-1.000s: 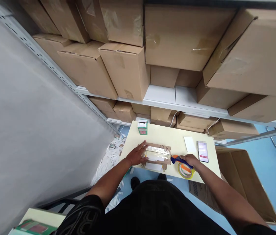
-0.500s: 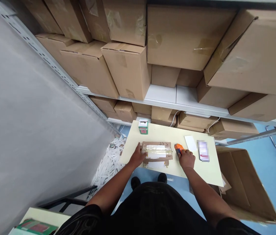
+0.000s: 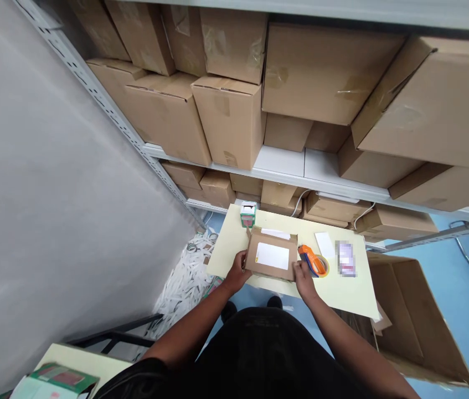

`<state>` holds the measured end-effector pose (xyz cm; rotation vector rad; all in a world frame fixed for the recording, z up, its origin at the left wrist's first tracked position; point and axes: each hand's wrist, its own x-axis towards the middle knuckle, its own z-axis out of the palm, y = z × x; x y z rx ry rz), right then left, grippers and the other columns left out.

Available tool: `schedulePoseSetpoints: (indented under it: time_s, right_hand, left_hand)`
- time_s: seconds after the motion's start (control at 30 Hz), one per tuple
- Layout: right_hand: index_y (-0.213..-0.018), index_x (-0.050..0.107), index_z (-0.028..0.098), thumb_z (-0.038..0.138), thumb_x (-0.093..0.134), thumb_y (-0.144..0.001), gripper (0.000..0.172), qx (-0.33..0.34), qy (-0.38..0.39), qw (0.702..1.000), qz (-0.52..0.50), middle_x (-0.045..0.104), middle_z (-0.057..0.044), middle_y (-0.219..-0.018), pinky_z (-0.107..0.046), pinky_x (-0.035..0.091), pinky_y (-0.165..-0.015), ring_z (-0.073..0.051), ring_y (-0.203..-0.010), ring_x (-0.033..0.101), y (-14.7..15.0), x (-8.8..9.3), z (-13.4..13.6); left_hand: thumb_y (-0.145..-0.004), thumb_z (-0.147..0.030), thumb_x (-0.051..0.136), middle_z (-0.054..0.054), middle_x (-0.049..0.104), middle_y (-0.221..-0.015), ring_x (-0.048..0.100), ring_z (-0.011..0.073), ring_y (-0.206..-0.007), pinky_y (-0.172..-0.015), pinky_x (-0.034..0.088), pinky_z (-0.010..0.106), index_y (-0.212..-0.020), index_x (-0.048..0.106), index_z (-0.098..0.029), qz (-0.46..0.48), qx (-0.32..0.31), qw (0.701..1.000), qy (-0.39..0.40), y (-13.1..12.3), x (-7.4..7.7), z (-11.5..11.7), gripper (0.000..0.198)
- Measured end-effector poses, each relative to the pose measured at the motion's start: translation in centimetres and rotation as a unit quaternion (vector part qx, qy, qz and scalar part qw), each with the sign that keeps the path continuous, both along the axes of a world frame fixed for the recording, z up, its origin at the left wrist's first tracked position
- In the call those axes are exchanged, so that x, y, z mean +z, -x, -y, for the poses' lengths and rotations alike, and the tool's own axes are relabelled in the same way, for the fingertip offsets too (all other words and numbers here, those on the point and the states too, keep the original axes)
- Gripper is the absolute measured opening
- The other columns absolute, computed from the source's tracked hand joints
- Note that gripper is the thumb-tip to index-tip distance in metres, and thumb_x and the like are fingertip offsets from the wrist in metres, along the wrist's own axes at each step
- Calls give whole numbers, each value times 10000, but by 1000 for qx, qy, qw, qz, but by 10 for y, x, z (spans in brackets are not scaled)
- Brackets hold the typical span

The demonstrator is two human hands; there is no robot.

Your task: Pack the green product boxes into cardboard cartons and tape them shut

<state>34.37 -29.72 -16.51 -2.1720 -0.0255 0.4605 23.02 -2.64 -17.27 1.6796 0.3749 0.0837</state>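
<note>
cardboard box (image 3: 276,243) is held between both hands (image 3: 237,272), each partly curled around an opposite side.

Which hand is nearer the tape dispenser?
Right. The right hand is just left of the tape dispenser, at the right end of the box; the left hand is farther, at its left end.

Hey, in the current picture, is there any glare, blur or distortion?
Head view: small glints on the tape of an upper shelf box; head view: a pixelated patch on the table; head view: the left shelf post slants, likely wide-angle stretch or camera tilt; head view: the label on the carton between left hand and right hand, too small to read.
</note>
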Motion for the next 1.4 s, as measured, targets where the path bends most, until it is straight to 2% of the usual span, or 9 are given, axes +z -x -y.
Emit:
schedulePoseSetpoints:
  time_s: [0.17,0.27,0.4,0.57,0.67,0.77,0.93,1.13,1.4]
  right_hand:
    - [-784,625,242,631,532,-827,402,-11,12,997,-78,701,-46,-804,-383,485,-828,-288,-883,647,-11,-14,-2]
    - [-833,666,227,646,500,-853,451,-18,-11,996,-86,744,-86,-932,-369,503,-849,-293,-984,660,-29,-16,-7]
    - [-954,670,193,742,329,-906,648,-77,-91,981,-151,741,-93,-932,-339,539,-700,-234,-797,681,-47,-11,-15]
    - [-1145,642,248,768,411,-892,622,-126,-228,951,-166,732,-58,-1048,-316,564,-682,-223,-847,694,-34,3,-4]
    - [-1167,636,276,705,617,-834,544,-87,-225,959,-152,719,-53,-1137,-348,576,-787,-257,-1026,670,-13,2,5]
    - [-1206,615,267,637,773,-745,612,-48,-231,965,-116,699,-55,-1217,-376,553,-903,-275,-1151,620,2,-5,9]
    - [-1203,632,289,704,664,-787,589,-99,-235,956,-142,687,-41,-1244,-367,551,-844,-282,-1178,600,2,-11,5]
    - [-1020,664,289,442,711,-709,350,-151,-287,923,-207,726,-6,-1047,-311,517,-748,-239,-1010,642,-4,-6,0]
    - [-895,704,249,298,632,-580,327,-100,-381,901,-181,728,-24,-851,-358,538,-789,-231,-819,665,8,1,6]
  left_hand:
    - [-874,-414,624,158,652,-1278,619,292,-1187,-1021,458,387,-1204,604,-161,-171,58,975,-128,-24,-17,-10,415]
    - [-851,-380,653,185,644,-1337,647,311,-1149,-981,467,386,-1249,623,-151,-189,31,970,-152,-45,-12,-19,460]
    - [-847,-308,631,115,752,-1107,701,279,-961,-887,499,358,-1190,691,-181,-190,-5,973,-135,-56,2,-21,371]
    - [-890,-389,593,89,725,-1179,683,242,-1047,-901,518,329,-1338,605,-199,-103,49,993,-15,-29,8,-14,486]
    - [-939,-530,530,106,717,-1205,664,264,-1125,-945,519,369,-1276,611,-187,-86,101,989,69,-13,7,-6,487]
    - [-853,-549,684,104,711,-1231,648,275,-1167,-1011,489,384,-1232,619,-205,-88,116,986,76,-7,8,3,516]
    - [-886,-587,608,97,728,-1128,677,268,-1071,-873,541,380,-1111,626,-214,-157,171,961,147,-11,16,7,436]
    - [-772,-362,710,105,706,-1195,676,253,-1083,-886,533,355,-1168,573,-205,-132,97,954,252,-3,16,-2,447]
    - [-550,-91,696,117,626,-1383,594,298,-1246,-1053,464,394,-1480,432,-216,-27,-60,956,285,17,18,-7,974]
